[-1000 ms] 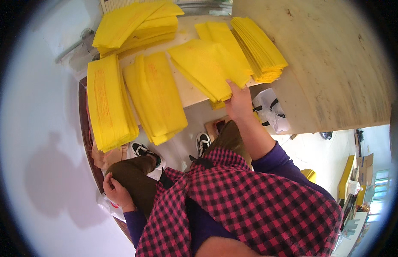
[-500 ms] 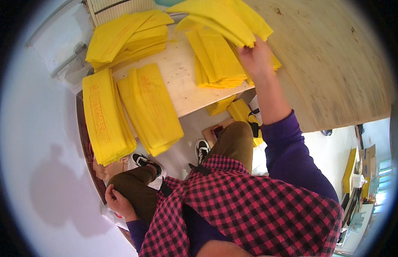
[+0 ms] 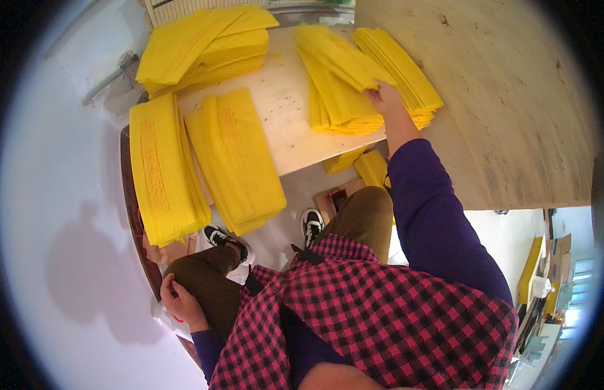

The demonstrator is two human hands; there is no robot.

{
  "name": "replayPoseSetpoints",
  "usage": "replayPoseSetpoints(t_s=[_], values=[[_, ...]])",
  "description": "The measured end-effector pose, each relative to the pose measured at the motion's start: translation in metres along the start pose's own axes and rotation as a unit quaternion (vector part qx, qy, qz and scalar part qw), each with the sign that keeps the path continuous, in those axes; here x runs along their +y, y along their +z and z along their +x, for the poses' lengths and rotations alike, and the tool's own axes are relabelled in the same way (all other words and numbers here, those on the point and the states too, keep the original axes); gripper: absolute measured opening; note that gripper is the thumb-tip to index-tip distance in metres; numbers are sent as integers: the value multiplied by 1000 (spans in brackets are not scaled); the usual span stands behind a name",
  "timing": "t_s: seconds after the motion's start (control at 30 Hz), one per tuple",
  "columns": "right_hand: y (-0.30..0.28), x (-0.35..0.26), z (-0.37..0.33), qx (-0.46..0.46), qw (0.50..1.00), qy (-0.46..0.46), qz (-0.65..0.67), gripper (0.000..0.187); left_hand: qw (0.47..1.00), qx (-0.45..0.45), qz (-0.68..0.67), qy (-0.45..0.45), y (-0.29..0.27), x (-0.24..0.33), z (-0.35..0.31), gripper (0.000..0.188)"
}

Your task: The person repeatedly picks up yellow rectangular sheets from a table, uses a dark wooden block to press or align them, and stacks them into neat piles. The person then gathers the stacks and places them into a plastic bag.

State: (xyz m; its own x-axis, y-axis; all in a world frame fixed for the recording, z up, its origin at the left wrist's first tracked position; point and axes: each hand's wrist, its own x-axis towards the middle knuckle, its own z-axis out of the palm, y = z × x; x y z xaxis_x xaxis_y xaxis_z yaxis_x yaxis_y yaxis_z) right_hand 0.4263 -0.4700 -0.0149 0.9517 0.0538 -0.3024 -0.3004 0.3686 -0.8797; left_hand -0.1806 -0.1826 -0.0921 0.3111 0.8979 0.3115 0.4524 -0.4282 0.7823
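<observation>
My right hand (image 3: 386,99) pinches the near end of a folded yellow fabric piece (image 3: 337,57). This piece lies slanted over a stack of similar yellow pieces (image 3: 331,107) on the right part of the wooden table (image 3: 285,97), and its far end is blurred. Just right of it, a second fanned stack (image 3: 402,75) reaches past my wrist. My left hand (image 3: 183,305) rests on my left thigh with loosely bent fingers, holding nothing I can see.
Two yellow stacks with red print, one at the left (image 3: 155,172) and one beside it (image 3: 240,162), overhang the table's near edge. Another pile (image 3: 204,49) sits behind them. A large wooden board (image 3: 503,104) stands right, a white wall (image 3: 61,227) left. More yellow bundles (image 3: 372,168) lie below the table.
My right hand has come down and slightly nearer. The yellow fabric it held raised and spread over the stacks now lies lower, uncovering the right-hand stack. My left hand stays on my thigh.
</observation>
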Motion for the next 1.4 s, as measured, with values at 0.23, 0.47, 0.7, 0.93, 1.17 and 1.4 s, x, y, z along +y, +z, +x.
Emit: replayPoseSetpoints(t_s=[0.23, 0.47, 0.7, 0.93, 1.17, 1.4], values=[[-32, 12, -8, -10, 996, 71, -53, 23, 999, 4, -42, 8, 0, 5, -1, 17], [-38, 11, -110, 27, 942, -119, -311, 28, 987, -88, -78, 113, 14, 45, -8, 17], [7, 112, -198, -272, 853, 11, -446, 31, 956, -236, -171, 36, 80, 80, -11, 26], [60, 187, -211, -282, 835, 44, -470, 34, 969, -172, -49, 171, 161, 106, 22, 55], [55, 214, -199, -254, 854, -18, -455, 34, 953, -210, 83, 203, 180, 116, 21, 56], [55, 214, -201, -263, 859, -38, -437, 31, 927, -273, 82, 244, 171, 114, 15, 44]])
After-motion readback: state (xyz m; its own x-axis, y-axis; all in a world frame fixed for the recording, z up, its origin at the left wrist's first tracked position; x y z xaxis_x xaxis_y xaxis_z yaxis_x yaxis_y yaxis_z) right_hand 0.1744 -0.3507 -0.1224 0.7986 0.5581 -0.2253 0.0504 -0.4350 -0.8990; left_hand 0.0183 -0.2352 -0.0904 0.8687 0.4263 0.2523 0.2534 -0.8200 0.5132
